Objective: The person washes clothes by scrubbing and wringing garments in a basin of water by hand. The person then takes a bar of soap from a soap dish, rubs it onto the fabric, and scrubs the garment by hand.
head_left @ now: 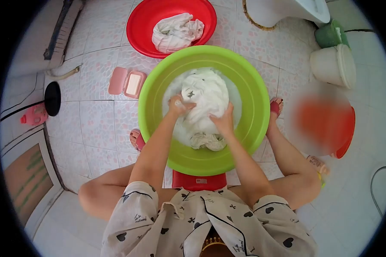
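Note:
A wet white garment (208, 92) with small dark prints lies bunched in soapy water inside a large green basin (255, 103). My left hand (181, 106), with suds on its back, grips the garment's left side, fingers pointing inward. Opposite it, my right hand (224, 121) holds the lower right side, its thumb raised and fingers curled into the fabric. The fingertips are partly hidden in the folds. A greyish-white bunch of cloth (208, 141) sits in the water nearer to me, below both hands.
Behind the green basin stands a red basin (135, 28) holding white cloth (176, 33). An open pink soap box (118, 81) with a pale soap bar (134, 83) lies left. White bucket (330, 66), blurred red container (324, 122) and bottle (317, 164) are right. A red stool (193, 180) is below.

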Available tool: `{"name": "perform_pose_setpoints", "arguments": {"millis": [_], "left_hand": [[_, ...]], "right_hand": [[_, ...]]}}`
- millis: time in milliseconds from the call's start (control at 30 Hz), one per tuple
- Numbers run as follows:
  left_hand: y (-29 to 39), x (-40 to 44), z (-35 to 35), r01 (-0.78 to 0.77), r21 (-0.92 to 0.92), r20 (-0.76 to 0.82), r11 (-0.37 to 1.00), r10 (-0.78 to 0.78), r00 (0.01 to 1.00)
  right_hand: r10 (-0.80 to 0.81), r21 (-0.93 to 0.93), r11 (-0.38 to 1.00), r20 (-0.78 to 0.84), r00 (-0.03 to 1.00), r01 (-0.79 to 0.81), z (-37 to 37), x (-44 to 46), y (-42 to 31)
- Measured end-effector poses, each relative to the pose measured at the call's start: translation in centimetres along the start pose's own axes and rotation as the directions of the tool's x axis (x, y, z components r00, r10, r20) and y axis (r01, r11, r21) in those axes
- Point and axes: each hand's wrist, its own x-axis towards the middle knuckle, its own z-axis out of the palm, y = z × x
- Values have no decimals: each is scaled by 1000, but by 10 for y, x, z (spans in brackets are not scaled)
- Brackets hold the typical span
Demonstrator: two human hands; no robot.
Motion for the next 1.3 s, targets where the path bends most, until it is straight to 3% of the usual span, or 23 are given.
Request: {"name": "perform_pose_setpoints", "arguments": {"millis": [33,100,200,300,400,500,600,633,700,733,767,833,900,967,1000,1067,1100,1167,1300], "left_hand": [[-8,2,6,-110,-187,7,976,114,993],[-22,-6,16,-300,-535,-50,790,325,944],[2,-54,-12,-103,-609,6,787,135,991],[19,-110,-48,75,-900,125,429,89,988],[12,-134,-65,96,-873,169,479,111,979],[24,-161,-86,-58,-887,109,457,329,938],[30,-173,-107,31,-937,132,348,269,954],[33,-176,-114,14,-947,115,321,298,948],[33,-161,-110,-45,-897,37,440,175,984],[29,-149,-105,-70,-865,-13,497,117,993],[22,-132,-86,-203,-789,-175,581,104,979],[3,-96,-46,-262,-462,-390,847,71,918],[9,-85,-24,-207,-151,-513,967,103,852],[31,-81,-9,-119,83,-552,989,145,821],[42,-79,-7,-139,182,-579,974,220,785],[60,-68,-8,-160,374,-601,913,370,708],[55,-57,-6,-213,456,-536,864,458,709],[44,-45,5,-194,573,-418,796,488,767],[23,-32,31,-157,603,-341,782,430,836]], "right_hand": [[130,70,989,23,991,-132,3,2,11],[368,197,903,99,924,-381,1,11,29],[411,392,782,260,874,-484,-23,17,15],[210,494,772,395,894,-399,-54,11,-9],[95,275,922,521,848,-272,-92,9,-39],[-14,133,986,663,748,-100,-133,18,-79],[-99,191,978,767,634,-78,-147,35,-94],[-33,120,988,783,621,-98,-144,47,-94],[101,-22,990,806,584,-141,-127,75,-85],[101,-33,993,719,687,-111,-113,86,-72],[96,-48,995,621,778,-84,-92,95,-51],[70,-183,983,366,928,-2,-56,97,-29],[-41,-427,902,63,997,64,-24,94,-23],[-261,-458,855,22,965,242,-1,80,-21],[-368,-476,817,5,930,326,7,75,-21],[-407,-528,735,158,900,426,17,72,-17],[-428,-569,665,241,871,485,22,70,-11],[-439,-621,539,369,819,569,29,69,5],[-166,-593,695,418,893,407,31,72,13]]}}
